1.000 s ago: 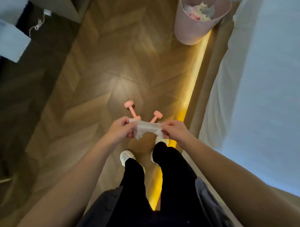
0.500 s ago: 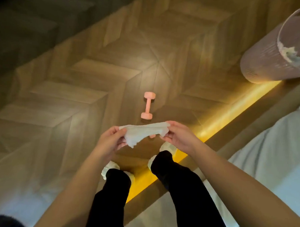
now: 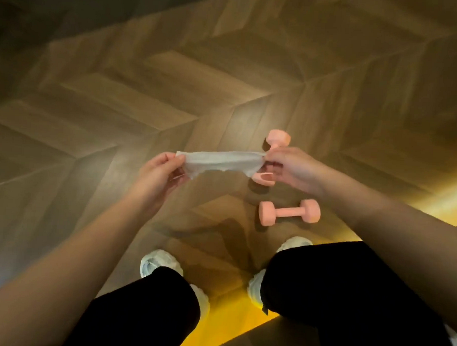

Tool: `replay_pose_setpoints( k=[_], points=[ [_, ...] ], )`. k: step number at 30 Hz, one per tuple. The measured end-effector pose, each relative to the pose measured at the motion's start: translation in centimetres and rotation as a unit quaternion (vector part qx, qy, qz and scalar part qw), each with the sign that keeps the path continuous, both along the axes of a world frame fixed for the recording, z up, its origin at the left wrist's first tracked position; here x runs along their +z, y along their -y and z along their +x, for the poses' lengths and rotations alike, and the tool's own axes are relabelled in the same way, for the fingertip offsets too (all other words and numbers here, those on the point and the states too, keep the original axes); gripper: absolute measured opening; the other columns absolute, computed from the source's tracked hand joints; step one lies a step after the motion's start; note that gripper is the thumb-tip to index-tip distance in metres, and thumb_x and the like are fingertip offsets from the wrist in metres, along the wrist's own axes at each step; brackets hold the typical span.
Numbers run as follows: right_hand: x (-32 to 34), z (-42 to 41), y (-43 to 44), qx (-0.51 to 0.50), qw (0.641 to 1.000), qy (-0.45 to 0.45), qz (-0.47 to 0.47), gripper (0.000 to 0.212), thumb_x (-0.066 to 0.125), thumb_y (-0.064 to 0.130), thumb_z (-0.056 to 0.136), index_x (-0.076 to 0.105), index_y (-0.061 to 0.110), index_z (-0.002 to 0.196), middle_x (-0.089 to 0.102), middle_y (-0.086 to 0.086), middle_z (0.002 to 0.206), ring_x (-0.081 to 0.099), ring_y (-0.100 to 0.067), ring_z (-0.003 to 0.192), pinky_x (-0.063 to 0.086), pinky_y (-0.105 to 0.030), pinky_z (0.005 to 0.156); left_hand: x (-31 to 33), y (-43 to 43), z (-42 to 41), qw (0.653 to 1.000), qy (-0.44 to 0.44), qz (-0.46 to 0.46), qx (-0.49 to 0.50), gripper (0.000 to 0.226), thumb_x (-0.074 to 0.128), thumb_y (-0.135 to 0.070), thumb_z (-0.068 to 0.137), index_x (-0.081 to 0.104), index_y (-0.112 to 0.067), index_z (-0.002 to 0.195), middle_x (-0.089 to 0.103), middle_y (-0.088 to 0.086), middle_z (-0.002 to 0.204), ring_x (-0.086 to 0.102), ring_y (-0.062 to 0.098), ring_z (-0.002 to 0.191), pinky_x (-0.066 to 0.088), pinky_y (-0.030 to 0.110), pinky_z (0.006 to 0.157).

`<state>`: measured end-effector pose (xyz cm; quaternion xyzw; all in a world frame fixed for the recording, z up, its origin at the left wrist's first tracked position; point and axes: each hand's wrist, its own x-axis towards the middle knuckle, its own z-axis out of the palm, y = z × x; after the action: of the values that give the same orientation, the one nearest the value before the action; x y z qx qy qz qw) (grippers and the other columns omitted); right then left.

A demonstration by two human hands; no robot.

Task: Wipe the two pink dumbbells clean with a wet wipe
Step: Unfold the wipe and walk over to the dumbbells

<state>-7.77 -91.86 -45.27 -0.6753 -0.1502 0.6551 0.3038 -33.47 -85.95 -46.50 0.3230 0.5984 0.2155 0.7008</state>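
While my left hand (image 3: 158, 174) and right hand (image 3: 291, 170) pinch the wipe (image 3: 222, 162) stretched between them, both dumbbells (image 3: 289, 212) lie untouched on the floor (image 3: 121, 104). Next I must bend down and rub one.

Pink dumbbells (image 3: 289, 212), brown herringbone floor (image 3: 147, 92)

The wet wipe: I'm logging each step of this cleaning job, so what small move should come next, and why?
Probably lower the right hand with the wet wipe onto the nearer dumbbell. The wipe is stretched open between both hands, the left hand pinching its other end, while both dumbbells lie untouched on the floor, the farther dumbbell partly hidden.
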Motion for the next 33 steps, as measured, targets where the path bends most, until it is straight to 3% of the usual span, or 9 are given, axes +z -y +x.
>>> replay_pose_setpoints(
  k=[3, 6, 10, 14, 17, 20, 25, 29, 33],
  points=[
    [0.7, -2.0, -1.3, -0.040, 0.996, 0.042, 0.073, 0.014, 0.046, 0.003, 0.097, 0.059, 0.005, 0.094, 0.066, -0.009, 0.084, 0.067, -0.019, 0.080, 0.050, -0.032, 0.082, 1.0, 0.7, 0.6, 0.997, 0.015, 0.042, 0.062, 0.028, 0.050, -0.008, 0.100, 0.049, -0.014, 0.073, 0.059, 0.006, 0.081, 0.059, 0.017, 0.080, 0.052, 0.034, 0.089],
    [2.4, -3.9, 0.4, -0.043, 0.976, 0.152, 0.149, 0.014, 0.048, 0.010, 0.088, 0.058, 0.011, 0.078, 0.057, 0.001, 0.061, 0.055, -0.016, 0.064, 0.046, -0.028, 0.065, 3.3, 2.3, 0.6, 0.989, -0.032, 0.126, 0.070, 0.021, 0.050, -0.013, 0.101, 0.053, -0.012, 0.080, 0.061, 0.013, 0.089, 0.059, 0.026, 0.087, 0.053, 0.043, 0.090],
    [7.0, -6.3, 5.5, -0.031, 0.948, 0.234, 0.214, 0.020, 0.048, 0.023, 0.100, 0.060, 0.016, 0.087, 0.055, 0.001, 0.070, 0.053, -0.015, 0.061, 0.040, -0.018, 0.046, 7.6, 6.5, 0.1, 0.969, -0.096, 0.201, 0.105, 0.017, 0.051, -0.025, 0.098, 0.057, -0.015, 0.086, 0.064, 0.005, 0.086, 0.060, 0.022, 0.081, 0.055, 0.046, 0.085],
    [10.9, -7.4, 9.8, -0.040, 0.924, 0.272, 0.265, 0.021, 0.044, 0.023, 0.100, 0.057, 0.021, 0.083, 0.053, 0.005, 0.072, 0.058, -0.017, 0.058, 0.043, -0.024, 0.052, 11.2, 10.8, -0.6, 0.932, -0.176, 0.302, 0.098, 0.020, 0.050, -0.034, 0.097, 0.057, -0.019, 0.086, 0.063, -0.002, 0.085, 0.065, 0.026, 0.087, 0.056, 0.049, 0.084],
    [11.9, -7.6, 11.5, -0.053, 0.913, 0.286, 0.287, 0.020, 0.043, 0.018, 0.100, 0.059, 0.012, 0.088, 0.052, 0.001, 0.077, 0.061, -0.022, 0.072, 0.046, -0.015, 0.047, 12.0, 12.3, -1.8, 0.911, -0.191, 0.353, 0.091, 0.022, 0.050, -0.040, 0.097, 0.055, -0.021, 0.085, 0.059, -0.006, 0.078, 0.060, 0.019, 0.076, 0.057, 0.050, 0.076],
    [11.4, -7.1, 11.6, -0.049, 0.914, 0.292, 0.277, 0.020, 0.043, 0.017, 0.099, 0.060, 0.009, 0.093, 0.056, -0.002, 0.084, 0.063, -0.024, 0.083, 0.043, -0.009, 0.046, 11.3, 12.1, -3.1, 0.893, -0.218, 0.390, 0.058, 0.021, 0.051, -0.036, 0.099, 0.056, -0.017, 0.092, 0.058, -0.007, 0.076, 0.055, 0.014, 0.073, 0.053, 0.036, 0.070],
    [9.4, -6.1, 9.6, 0.020, 0.911, 0.306, 0.275, 0.018, 0.046, 0.014, 0.098, 0.062, 0.007, 0.091, 0.058, -0.011, 0.083, 0.054, -0.017, 0.067, 0.040, -0.009, 0.044, 10.1, 10.3, -3.8, 0.870, -0.241, 0.429, -0.022, 0.020, 0.053, -0.032, 0.100, 0.057, -0.014, 0.093, 0.057, -0.006, 0.069, 0.049, 0.008, 0.060, 0.042, 0.025, 0.059],
    [8.8, -5.3, 7.2, 0.020, 0.902, 0.309, 0.302, 0.018, 0.048, 0.014, 0.096, 0.061, 0.012, 0.084, 0.051, -0.001, 0.067, 0.050, -0.019, 0.058, 0.044, -0.023, 0.050, 10.5, 8.5, -3.5, 0.849, -0.255, 0.463, -0.018, 0.020, 0.052, -0.029, 0.101, 0.056, -0.011, 0.094, 0.055, -0.004, 0.065, 0.042, 0.007, 0.053, 0.033, 0.019, 0.051],
    [7.5, -5.8, 6.3, 0.013, 0.915, 0.296, 0.274, 0.019, 0.053, 0.025, 0.093, 0.065, 0.024, 0.078, 0.055, 0.012, 0.066, 0.053, -0.016, 0.070, 0.047, -0.039, 0.075, 10.1, 8.6, -2.2, 0.863, -0.243, 0.442, 0.011, 0.016, 0.051, -0.026, 0.100, 0.055, -0.015, 0.091, 0.058, -0.004, 0.076, 0.047, 0.002, 0.063, 0.037, 0.017, 0.058]
  ],
)
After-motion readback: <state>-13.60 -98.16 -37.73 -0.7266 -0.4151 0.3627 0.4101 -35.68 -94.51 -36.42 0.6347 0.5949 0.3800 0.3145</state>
